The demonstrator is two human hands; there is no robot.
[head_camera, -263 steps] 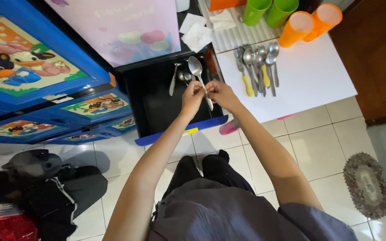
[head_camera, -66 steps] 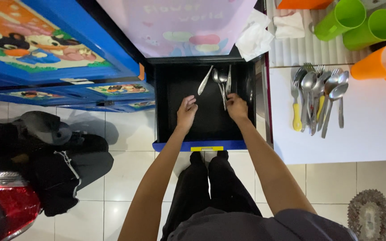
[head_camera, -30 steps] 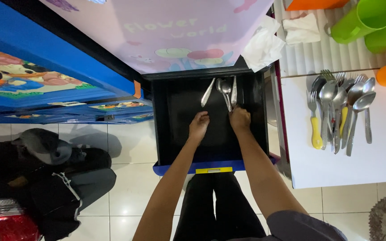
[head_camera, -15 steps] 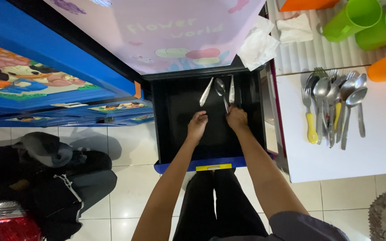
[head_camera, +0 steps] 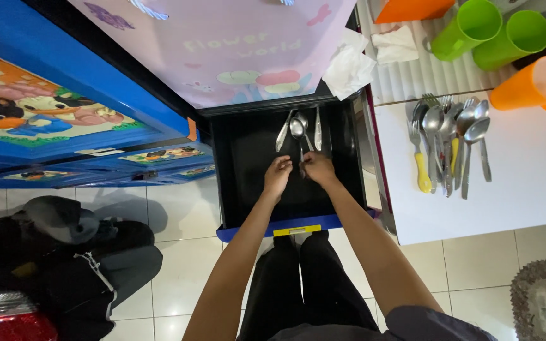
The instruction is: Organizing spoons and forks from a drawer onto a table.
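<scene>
My right hand point(head_camera: 318, 168) pinches the lower end of a metal spoon point(head_camera: 297, 129) that lies in an open black drawer point(head_camera: 248, 183). The spoon's bowl points to the back of the drawer. My left hand point(head_camera: 277, 175) sits just left of the handle with its fingers curled; I cannot tell whether it touches the spoon. Another spoon point(head_camera: 283, 130) lies tilted to the left of the held one. A knife-like piece point(head_camera: 317, 126) lies to its right.
The drawer has a blue front point(head_camera: 254, 230) above white floor tiles. To the right, a white table point(head_camera: 526, 189) carries a row of cutlery point(head_camera: 450, 142), green cups point(head_camera: 469, 28) and an orange cup point(head_camera: 532, 82). Dark bags point(head_camera: 64, 252) lie at the left.
My right hand has shifted left and the spoon has moved with it toward the drawer's middle. My two hands are now closer together at the handle.
</scene>
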